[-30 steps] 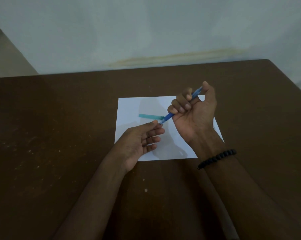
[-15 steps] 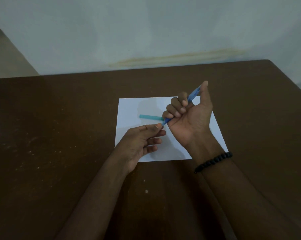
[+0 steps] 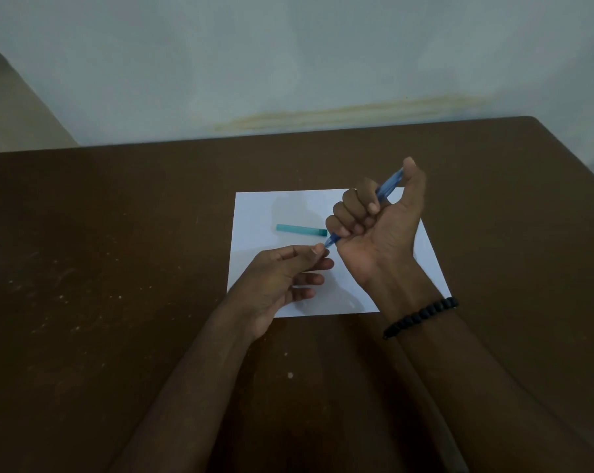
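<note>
Two hands share one blue pen (image 3: 386, 185) above a white sheet of paper (image 3: 264, 206) that lies near the middle of the brown tabletop (image 3: 118, 268). Your right hand (image 3: 374, 230) wraps the pen's barrel in a fist, palm turned toward you, fingers curled tight and thumb raised beside the pen's upper end. The pen slants down toward the left, held clear of the paper. Your left hand (image 3: 281, 281) pinches the pen's lower tip between thumb and forefinger; its other fingers are loosely bent and hold nothing. A teal cap (image 3: 300, 230) lies flat on the sheet's far half, just left of your right fist. A black bead bracelet (image 3: 422, 317) circles your right wrist.
</note>
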